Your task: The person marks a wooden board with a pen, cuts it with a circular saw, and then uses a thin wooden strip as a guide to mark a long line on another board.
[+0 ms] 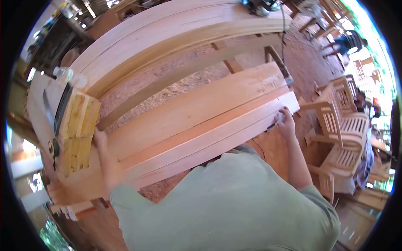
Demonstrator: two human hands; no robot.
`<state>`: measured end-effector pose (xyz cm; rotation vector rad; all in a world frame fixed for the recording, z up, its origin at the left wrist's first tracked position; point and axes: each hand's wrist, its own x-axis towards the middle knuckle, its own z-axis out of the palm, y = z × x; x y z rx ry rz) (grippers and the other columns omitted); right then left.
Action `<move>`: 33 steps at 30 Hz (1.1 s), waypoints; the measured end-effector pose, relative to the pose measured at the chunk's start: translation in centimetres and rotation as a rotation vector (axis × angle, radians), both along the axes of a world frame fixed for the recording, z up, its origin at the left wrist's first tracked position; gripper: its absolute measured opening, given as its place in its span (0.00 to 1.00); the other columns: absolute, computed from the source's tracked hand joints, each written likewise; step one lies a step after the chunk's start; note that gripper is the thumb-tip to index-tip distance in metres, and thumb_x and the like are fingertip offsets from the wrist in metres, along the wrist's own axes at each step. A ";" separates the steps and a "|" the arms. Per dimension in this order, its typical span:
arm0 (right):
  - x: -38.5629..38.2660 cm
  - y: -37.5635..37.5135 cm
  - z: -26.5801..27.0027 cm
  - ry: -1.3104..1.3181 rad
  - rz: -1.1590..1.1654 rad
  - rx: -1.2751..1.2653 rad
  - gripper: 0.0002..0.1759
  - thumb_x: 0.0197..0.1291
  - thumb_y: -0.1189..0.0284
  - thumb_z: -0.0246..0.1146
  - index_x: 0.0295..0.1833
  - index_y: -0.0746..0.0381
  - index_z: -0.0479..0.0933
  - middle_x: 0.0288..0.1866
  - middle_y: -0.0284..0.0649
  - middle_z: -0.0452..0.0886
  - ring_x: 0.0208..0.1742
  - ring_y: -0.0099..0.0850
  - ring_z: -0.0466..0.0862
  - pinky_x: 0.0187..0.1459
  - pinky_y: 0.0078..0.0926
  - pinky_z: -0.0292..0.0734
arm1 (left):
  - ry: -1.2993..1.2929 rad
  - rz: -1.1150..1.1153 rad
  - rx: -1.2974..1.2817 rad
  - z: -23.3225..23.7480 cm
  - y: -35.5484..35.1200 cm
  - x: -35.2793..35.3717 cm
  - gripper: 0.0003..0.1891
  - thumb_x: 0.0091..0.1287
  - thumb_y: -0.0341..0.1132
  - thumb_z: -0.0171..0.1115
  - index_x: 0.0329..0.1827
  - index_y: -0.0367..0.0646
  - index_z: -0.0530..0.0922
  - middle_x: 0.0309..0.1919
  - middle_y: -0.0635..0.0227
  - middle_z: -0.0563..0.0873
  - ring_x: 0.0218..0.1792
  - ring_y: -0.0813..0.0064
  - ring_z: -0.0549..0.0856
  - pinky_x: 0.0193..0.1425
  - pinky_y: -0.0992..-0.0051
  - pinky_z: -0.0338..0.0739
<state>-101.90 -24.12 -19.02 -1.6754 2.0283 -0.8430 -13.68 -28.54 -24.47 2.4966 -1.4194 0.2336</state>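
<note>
The work in hand looks like fitting or marking the pale board [217, 137], which lies lengthwise along the near edge of the wooden surface [188, 108], its right end at the surface's right end. The right hand [286, 120] is at the board's near edge, close to that right end, its fingers bent and seemingly pinching a small tool [274, 124] whose kind is too small to tell. The left hand [100, 139] reaches to the surface's left part, just beside the yellow block stack [79, 129]; it is blurred, so I cannot tell whether its fingers are spread or pressed together, nor whether they touch the blocks. The next move probably calls for keeping the board straight and steady while the right fingers work at its edge. The person's body is close against the near edge, leaving little room there. Past the far edge is a gap with a narrow rail [184, 75], then a second surface [167, 29]. Beyond the right end, dirt floor separates the board from slatted chairs [349, 125], giving that arm more room to swing outward. On the left, the blocks and a tape measure [53, 148] crowd the left hand's side.
</note>
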 end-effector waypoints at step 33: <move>5.7 -6.3 9.3 0.292 0.336 -0.236 0.17 0.68 0.59 0.66 0.36 0.63 0.80 0.22 0.47 0.78 0.24 0.43 0.80 0.29 0.40 0.72 | 0.528 -0.857 0.003 14.0 4.5 -47.8 0.07 0.43 0.29 0.64 0.27 0.40 0.82 0.33 0.57 0.85 0.41 0.52 0.86 0.46 0.59 0.82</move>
